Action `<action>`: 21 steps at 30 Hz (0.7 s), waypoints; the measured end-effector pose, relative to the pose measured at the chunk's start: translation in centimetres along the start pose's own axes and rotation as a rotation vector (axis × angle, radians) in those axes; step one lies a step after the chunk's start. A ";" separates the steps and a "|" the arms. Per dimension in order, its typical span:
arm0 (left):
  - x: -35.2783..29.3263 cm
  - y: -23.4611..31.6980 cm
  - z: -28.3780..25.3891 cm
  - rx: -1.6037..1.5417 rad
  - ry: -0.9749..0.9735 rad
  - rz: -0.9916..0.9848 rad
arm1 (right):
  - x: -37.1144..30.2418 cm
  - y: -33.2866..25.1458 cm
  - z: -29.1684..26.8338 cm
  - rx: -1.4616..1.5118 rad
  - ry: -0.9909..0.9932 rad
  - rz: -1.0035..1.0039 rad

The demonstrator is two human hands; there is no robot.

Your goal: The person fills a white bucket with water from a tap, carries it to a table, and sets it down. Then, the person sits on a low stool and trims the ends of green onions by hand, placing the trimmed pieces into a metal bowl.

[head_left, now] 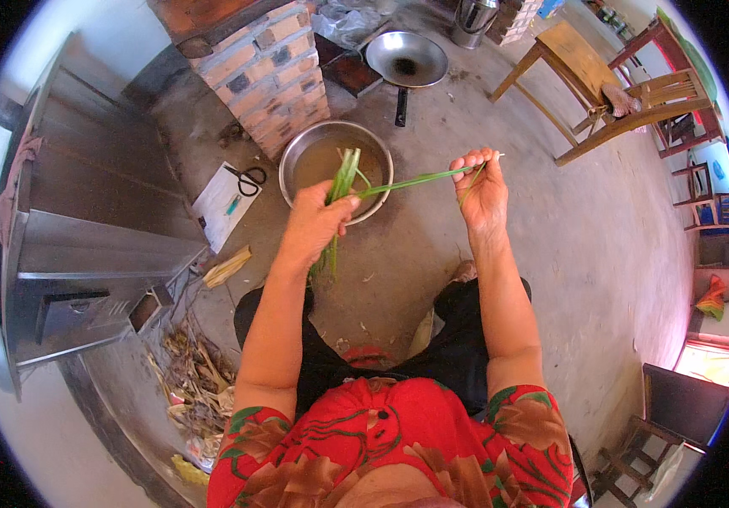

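Note:
My left hand (312, 224) is closed round a bundle of long green leaves (345, 172), whose ends stick out above and below the fist. From that bundle one narrow green leaf (422, 179) runs taut across to my right hand (483, 196). The right fingers are curled and pinch its pale end, palm turned up. Both hands hang in the air, the left one over the near edge of a round metal basin (285, 175). Murky brownish water (314, 165) lies in the basin, partly hidden by the leaves.
Black-handled scissors (248, 180) rest on a white sheet (219, 212) left of the basin. Beyond stand a brick stove (270, 80) and a wok (407, 61). A wooden table (574, 59) and chair (665, 93) are far right. Dry husks (195, 381) lie at the left.

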State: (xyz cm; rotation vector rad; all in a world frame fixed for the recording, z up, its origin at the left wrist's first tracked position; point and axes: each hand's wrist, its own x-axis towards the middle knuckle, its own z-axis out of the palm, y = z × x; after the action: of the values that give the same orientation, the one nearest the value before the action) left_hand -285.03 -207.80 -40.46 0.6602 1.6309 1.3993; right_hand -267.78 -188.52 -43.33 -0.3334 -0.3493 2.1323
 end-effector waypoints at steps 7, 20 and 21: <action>0.1 1.4 -3.5 0.003 0.372 0.136 | 0.8 -1.7 -1.5 0.357 -0.086 0.036; -0.5 0.5 0.2 -0.492 -0.066 0.020 | 0.0 -0.1 0.0 0.227 -0.215 0.232; -0.5 0.5 0.5 -0.528 -0.096 0.002 | -0.3 0.2 0.3 0.118 -0.228 0.233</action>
State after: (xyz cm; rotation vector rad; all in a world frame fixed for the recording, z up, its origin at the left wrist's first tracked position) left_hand -284.37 -207.86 -39.79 0.4082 1.1137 1.6810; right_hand -267.88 -188.88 -43.13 -0.0636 -0.3251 2.4161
